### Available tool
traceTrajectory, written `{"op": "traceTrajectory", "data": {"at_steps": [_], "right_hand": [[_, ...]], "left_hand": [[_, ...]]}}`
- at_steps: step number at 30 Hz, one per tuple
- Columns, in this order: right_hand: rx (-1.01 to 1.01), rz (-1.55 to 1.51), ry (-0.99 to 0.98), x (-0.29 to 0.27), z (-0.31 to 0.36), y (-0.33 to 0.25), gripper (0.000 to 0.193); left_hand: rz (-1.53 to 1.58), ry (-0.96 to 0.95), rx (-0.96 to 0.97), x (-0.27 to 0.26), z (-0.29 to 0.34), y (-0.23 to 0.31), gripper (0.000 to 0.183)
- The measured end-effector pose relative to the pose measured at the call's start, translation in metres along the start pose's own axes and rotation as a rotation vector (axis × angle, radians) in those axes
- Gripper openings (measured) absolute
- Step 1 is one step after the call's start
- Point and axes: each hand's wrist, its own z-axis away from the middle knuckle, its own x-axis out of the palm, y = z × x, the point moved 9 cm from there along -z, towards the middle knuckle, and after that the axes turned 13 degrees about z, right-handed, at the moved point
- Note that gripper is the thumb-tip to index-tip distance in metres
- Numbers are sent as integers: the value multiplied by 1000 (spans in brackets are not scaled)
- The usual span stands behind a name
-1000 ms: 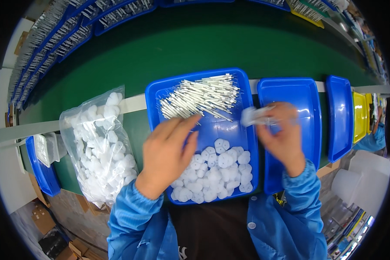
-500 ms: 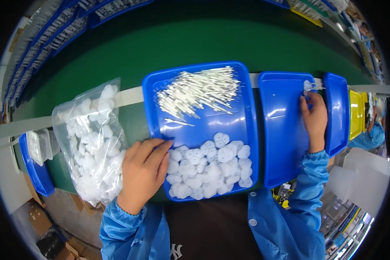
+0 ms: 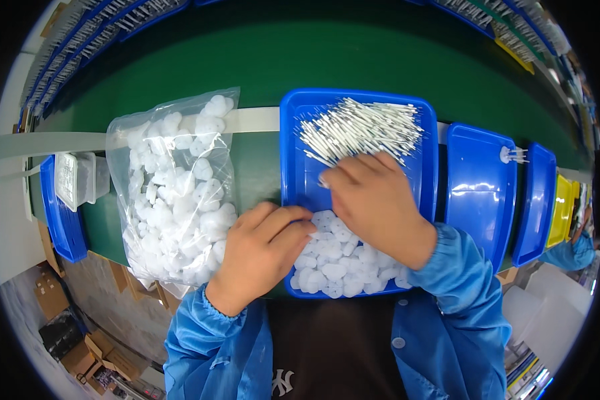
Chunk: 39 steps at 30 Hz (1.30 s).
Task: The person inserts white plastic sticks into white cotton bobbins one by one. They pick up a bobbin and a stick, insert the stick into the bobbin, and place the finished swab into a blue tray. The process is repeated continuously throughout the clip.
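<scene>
A blue tray (image 3: 292, 140) sits in front of me. It holds a pile of thin white sticks (image 3: 363, 127) at its far end and a heap of white round pieces (image 3: 340, 263) at its near end. My right hand (image 3: 377, 203) lies over the middle of the tray, fingertips pinched at the near edge of the stick pile. My left hand (image 3: 267, 253) rests on the tray's left rim, fingers together, their tips on the round pieces. Whether it grips one is hidden.
A clear plastic bag (image 3: 173, 193) of white round pieces lies left of the tray. To the right stand a second blue tray (image 3: 480, 193) with one white joined piece (image 3: 513, 155), another blue tray (image 3: 537, 200) and a yellow one (image 3: 563, 207). The green belt (image 3: 313, 60) runs behind.
My right hand left a white joined piece in the right-hand blue tray and came back to the stick pile. My left hand slid right onto the round pieces.
</scene>
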Motion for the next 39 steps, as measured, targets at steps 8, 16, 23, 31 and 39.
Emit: {"op": "traceTrajectory", "data": {"at_steps": [8,16,23,31,39], "right_hand": [[361,-869,21,-40,67,17,30],[503,-800,169,-38,96,24,22],[541,-847,26,-21,104,26,20],[538,-814,30,-26,104,24,19],[595,-810,-19,-21,108,25,17]], "left_hand": [[433,142,97,3,7,4,31],[1105,177,-238,52,4,-8,37],[1084,171,-423,56,0,-8,38],[878,215,-404,48,3,-12,40],[574,197,-275,32,-4,0,44]]}}
